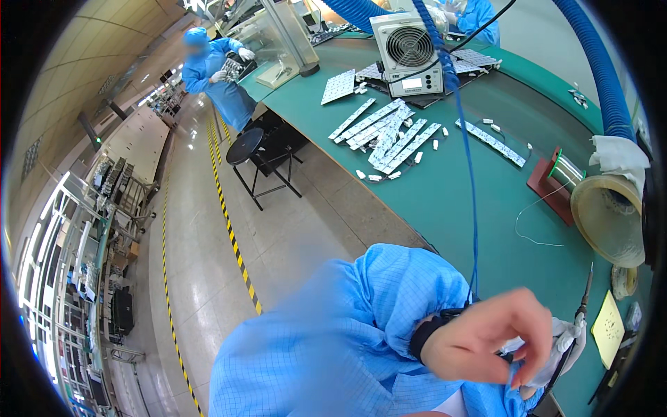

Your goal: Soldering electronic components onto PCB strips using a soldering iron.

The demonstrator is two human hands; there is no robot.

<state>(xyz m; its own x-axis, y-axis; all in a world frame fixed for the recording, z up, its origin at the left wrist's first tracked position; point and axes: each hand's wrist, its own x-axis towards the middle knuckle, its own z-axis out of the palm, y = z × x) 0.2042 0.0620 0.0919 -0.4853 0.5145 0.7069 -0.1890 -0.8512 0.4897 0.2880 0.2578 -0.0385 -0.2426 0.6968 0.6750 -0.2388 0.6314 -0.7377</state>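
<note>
My left hand (490, 340), bare, has a dark wrist strap (431, 332) and a blue cord (471, 187) running up from it. Its fingers curl inward at the lower right, and whatever they hold is hidden. Just beyond it is my right hand (561, 351), in what looks like a white glove and partly covered by the left. It appears closed around a soldering iron (586, 295) whose thin tip points up and away. Beyond them on the green bench (451, 222) are a solder wire spool (566, 172) on a dark red stand and a single white LED strip board (492, 142).
Several strip boards (389, 132) with white connectors lie in a pile. Behind them stands a fan unit (410, 54). At right, a blue hose (604, 69) leads to a cloudy funnel (608, 219), near a yellow sponge (608, 328). A co-worker (219, 80) stands past a black stool (246, 146).
</note>
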